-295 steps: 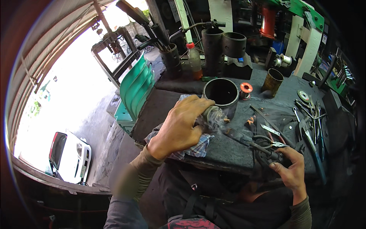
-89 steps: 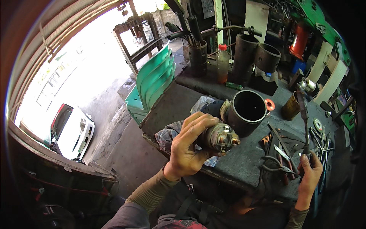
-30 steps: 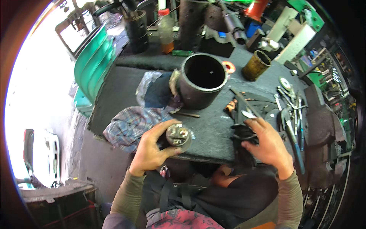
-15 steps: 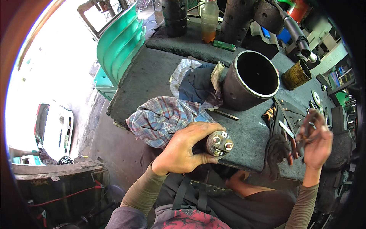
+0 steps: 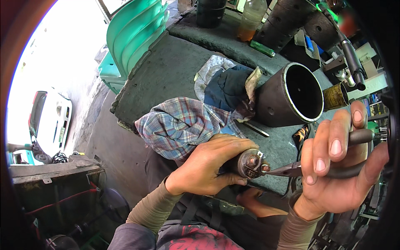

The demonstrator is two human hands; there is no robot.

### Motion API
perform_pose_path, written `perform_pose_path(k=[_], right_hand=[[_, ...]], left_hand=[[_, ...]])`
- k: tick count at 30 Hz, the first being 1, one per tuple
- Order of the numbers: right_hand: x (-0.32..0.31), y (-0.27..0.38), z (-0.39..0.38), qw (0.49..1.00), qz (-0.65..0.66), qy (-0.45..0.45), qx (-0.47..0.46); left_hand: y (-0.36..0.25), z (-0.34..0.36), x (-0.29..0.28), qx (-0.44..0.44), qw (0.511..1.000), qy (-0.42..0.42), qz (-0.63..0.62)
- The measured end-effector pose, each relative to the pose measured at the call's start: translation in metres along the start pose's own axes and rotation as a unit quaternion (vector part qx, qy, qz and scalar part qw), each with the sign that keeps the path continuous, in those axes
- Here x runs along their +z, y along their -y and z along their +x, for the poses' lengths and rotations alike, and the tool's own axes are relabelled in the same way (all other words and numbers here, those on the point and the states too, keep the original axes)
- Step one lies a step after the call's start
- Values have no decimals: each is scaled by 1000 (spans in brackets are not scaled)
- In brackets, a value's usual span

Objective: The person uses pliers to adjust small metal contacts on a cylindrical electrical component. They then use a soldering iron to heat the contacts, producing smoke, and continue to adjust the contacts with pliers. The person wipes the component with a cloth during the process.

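My left hand (image 5: pixel 210 164) is wrapped round a starter solenoid (image 5: pixel 246 166), a small dark cylinder whose end face carries two copper-coloured terminal studs. That end points to the right. In my right hand (image 5: pixel 337 171) is a pair of long-nose pliers (image 5: pixel 287 170) with dark handles. The pliers' tip meets the lower right stud of the solenoid; whether the jaws grip it or only touch it I cannot tell. A plaid cloth (image 5: pixel 179 127) lies bunched on the bench just beyond my left hand.
Behind the cloth, a dark rag (image 5: pixel 227 89) leans against an open metal cylinder (image 5: pixel 271 102) on the black workbench (image 5: pixel 179 62). A yellowish can (image 5: pixel 334 96), a plastic bottle (image 5: pixel 252 18) and a green lighter (image 5: pixel 262 48) stand or lie farther back. Stacked green chairs (image 5: pixel 133 37) flank the bench's left.
My right hand has come in from the right and now holds long-nose pliers against a terminal stud. The solenoid has moved slightly right and its end has tilted. My view has shifted.
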State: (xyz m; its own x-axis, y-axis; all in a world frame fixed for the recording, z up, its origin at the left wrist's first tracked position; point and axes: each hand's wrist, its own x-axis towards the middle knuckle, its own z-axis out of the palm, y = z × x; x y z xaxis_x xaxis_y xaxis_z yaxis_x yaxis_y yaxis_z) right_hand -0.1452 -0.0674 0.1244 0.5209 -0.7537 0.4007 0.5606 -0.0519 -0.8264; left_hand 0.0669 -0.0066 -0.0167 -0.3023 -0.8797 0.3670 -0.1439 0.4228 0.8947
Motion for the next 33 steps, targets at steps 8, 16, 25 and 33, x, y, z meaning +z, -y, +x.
perform_pose_path(k=[8, 16, 25, 33], right_hand=[[-2, -8, 7, 999, 16, 26, 32], [2, -25, 8, 998, 17, 52, 42], [16, -28, 7, 998, 33, -13, 43], [19, -32, 7, 999, 43, -30, 5]], left_hand=[[0, 0, -2, -7, 1000, 12, 3], [-1, 0, -1, -23, 999, 23, -23], [-4, -1, -1, -45, 998, 25, -27], [-6, -1, -4, -56, 997, 39, -20]])
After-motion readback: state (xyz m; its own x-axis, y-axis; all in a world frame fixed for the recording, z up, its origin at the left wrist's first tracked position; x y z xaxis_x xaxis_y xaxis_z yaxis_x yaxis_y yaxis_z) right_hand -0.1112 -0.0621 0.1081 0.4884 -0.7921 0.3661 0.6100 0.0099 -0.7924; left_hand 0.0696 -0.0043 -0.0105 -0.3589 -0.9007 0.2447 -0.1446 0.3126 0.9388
